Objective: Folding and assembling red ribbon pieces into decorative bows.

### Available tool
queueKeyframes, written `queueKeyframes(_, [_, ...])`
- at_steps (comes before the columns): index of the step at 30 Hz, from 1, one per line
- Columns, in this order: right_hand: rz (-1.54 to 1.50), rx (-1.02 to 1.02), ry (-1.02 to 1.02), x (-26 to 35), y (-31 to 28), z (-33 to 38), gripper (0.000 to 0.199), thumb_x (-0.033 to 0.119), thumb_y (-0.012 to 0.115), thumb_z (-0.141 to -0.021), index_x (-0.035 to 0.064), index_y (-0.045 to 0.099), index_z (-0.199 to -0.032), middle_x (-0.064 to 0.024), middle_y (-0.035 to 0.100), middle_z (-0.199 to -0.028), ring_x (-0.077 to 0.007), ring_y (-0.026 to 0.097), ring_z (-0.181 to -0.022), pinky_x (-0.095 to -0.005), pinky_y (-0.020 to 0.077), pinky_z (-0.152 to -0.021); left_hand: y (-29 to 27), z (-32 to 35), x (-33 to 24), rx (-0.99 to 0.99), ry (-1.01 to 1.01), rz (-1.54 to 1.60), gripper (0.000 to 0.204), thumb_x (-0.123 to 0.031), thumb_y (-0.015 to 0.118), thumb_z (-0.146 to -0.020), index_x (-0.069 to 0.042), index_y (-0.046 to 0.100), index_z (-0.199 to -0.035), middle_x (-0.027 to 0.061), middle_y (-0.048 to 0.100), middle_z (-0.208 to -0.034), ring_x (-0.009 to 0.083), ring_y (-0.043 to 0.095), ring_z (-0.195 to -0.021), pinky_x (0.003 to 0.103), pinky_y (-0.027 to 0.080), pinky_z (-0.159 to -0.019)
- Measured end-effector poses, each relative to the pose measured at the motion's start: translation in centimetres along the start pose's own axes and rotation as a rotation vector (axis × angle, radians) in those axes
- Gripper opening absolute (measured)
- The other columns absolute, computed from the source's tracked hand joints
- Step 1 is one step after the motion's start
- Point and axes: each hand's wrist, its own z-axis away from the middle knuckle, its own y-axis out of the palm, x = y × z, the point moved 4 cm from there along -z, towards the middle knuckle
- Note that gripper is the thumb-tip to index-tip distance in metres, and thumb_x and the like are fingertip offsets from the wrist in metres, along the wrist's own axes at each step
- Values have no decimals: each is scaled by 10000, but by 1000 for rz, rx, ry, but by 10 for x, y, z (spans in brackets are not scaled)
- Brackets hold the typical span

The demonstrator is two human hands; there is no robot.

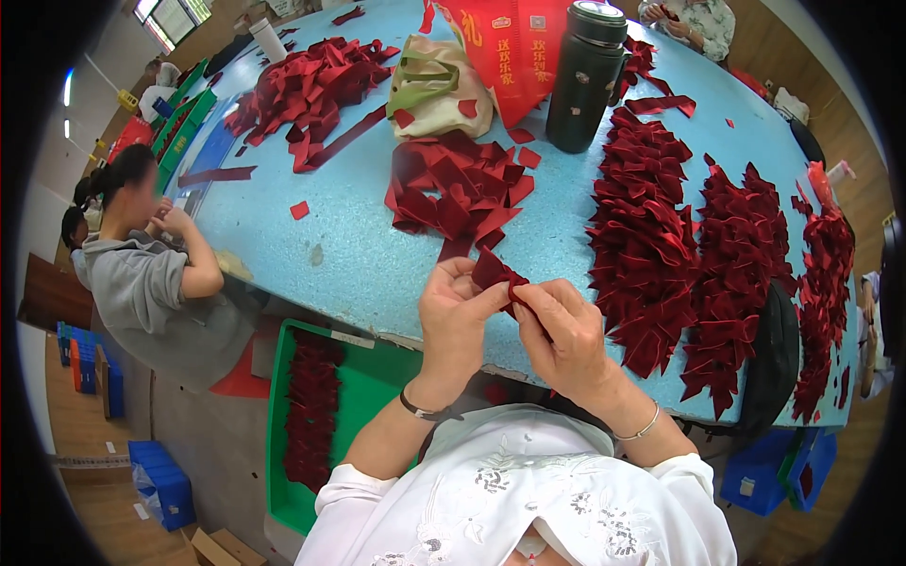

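both hands meet at the near edge of the blue table (pixel 359 255). left hand (pixel 453 316) and right hand (pixel 563 330) pinch one dark red ribbon piece (pixel 493 273) between the fingertips, held just above the table edge. loose ribbon pile (pixel 458 193) lies just beyond; stacked rows (pixel 646 245) to the right; black flask (pixel 585 80) behind; green tray (pixel 363 387) below left.

Both hands meet over the near edge of the table (pixel 377 255), the left hand (pixel 453 311) and right hand (pixel 566 330) pinching one ribbon piece (pixel 493 272) between them. Just beyond it lies a loose ribbon heap (pixel 458 189), with a flask (pixel 585 75) farther right and a cloth bag (pixel 436 85) far behind. Rows of folded pieces (pixel 651 236) lie to the right; a tray (pixel 368 377) sits below, near left.
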Motion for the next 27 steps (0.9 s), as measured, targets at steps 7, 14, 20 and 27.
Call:
queueKeyframes(7, [143, -52, -74, -1, -6, 6, 345, -61, 611, -670, -54, 582, -1013, -124, 554, -799, -275, 554, -677, -353, 473, -576, 13, 9, 6, 115, -238, 212, 333, 8, 611, -851, 34, 433, -1131, 112, 634, -1011, 169, 622, -933, 315, 506, -836])
queueKeyframes(14, [422, -19, -179, 5, -10, 12, 404, -21, 613, -630, -84, 576, -1026, -114, 524, -783, -241, 520, -639, -329, 442, -556, 30, 17, -4, 112, -196, 238, 337, -11, 620, -860, 30, 441, -1142, 99, 632, -991, 158, 620, -921, 313, 502, -837])
queueKeyframes(20, [444, 51, -114, 16, -4, 22, 380, -45, 629, -662, -74, 584, -1038, -115, 541, -813, -235, 518, -631, -325, 433, -544, 29, -1, 3, 133, -224, 204, 389, 3, 672, -825, 34, 443, -1137, 115, 646, -1009, 148, 632, -899, 275, 511, -796])
queueKeyframes(27, [64, -163, 86, 3, -73, 12, 286, -49, 664, -758, -46, 603, -1037, -121, 597, -888, -166, 577, -776, -271, 462, -645, 42, 1, -11, 181, -176, 95, 433, 9, 696, -808, 38, 429, -1148, 126, 672, -970, 149, 651, -847, 250, 521, -756])
